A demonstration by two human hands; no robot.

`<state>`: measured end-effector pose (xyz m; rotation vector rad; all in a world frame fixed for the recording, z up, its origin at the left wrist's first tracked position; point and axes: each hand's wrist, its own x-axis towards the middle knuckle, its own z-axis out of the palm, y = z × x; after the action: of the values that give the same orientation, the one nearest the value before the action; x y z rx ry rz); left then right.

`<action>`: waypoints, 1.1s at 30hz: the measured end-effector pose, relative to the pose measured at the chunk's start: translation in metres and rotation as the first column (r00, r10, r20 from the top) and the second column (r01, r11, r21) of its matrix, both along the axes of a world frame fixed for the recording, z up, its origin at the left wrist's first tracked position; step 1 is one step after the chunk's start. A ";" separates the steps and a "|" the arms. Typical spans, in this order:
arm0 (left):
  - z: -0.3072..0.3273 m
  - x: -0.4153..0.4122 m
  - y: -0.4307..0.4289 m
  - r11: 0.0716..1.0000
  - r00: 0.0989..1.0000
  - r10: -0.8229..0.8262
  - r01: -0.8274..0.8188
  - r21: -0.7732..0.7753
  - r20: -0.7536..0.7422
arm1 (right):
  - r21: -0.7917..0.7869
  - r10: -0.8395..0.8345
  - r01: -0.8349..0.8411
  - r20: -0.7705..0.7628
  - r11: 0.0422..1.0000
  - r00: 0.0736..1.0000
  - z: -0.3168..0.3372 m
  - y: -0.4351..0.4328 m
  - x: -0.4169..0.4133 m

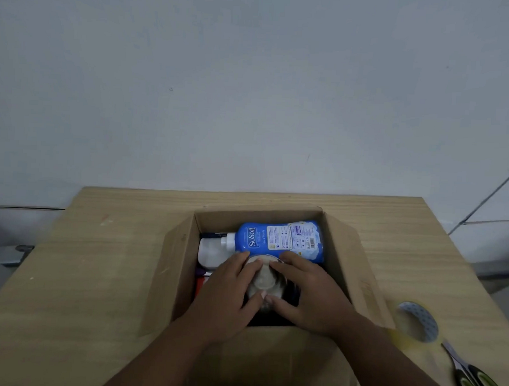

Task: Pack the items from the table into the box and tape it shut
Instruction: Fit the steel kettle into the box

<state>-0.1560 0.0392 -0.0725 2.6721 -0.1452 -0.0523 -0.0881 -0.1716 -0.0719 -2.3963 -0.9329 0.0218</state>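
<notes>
An open cardboard box (174,265) stands on the wooden table (93,258), flaps spread outward. Inside, a blue SoSoft bottle (277,237) lies on its side along the far wall, white cap to the left. Beside it lies a white container (211,253). Both hands reach into the box around a round, shiny metal bowl-like item (265,281). My left hand (228,291) grips its left side, my right hand (307,291) grips its right side, fingers curled over its rim. Red and dark items beneath are mostly hidden.
A roll of clear tape (418,321) lies on the table right of the box. Scissors with green-black handles (472,380) lie at the bottom right corner. The table's far edge meets a pale wall.
</notes>
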 end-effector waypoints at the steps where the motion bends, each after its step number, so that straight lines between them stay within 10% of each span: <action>1: 0.001 -0.001 -0.003 0.999 1.000 0.000 0.000 0.037 0.019 | 0.027 -0.012 0.011 0.025 1.000 1.000 0.001 -0.001 -0.001; 24: -0.004 0.016 0.011 0.984 0.954 -0.180 0.172 -0.054 -0.239 | -0.042 -0.387 0.384 -0.114 0.922 0.915 0.006 0.008 -0.034; 33: 0.010 0.003 -0.035 0.953 0.965 -0.243 0.218 0.209 0.100 | 0.310 -0.671 0.612 0.137 0.728 0.729 -0.005 -0.008 -0.045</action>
<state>-0.1526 0.0044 -0.0620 2.8423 -0.5184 0.0282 -0.1328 -0.1800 -0.0773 -2.3851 -0.1168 -0.6300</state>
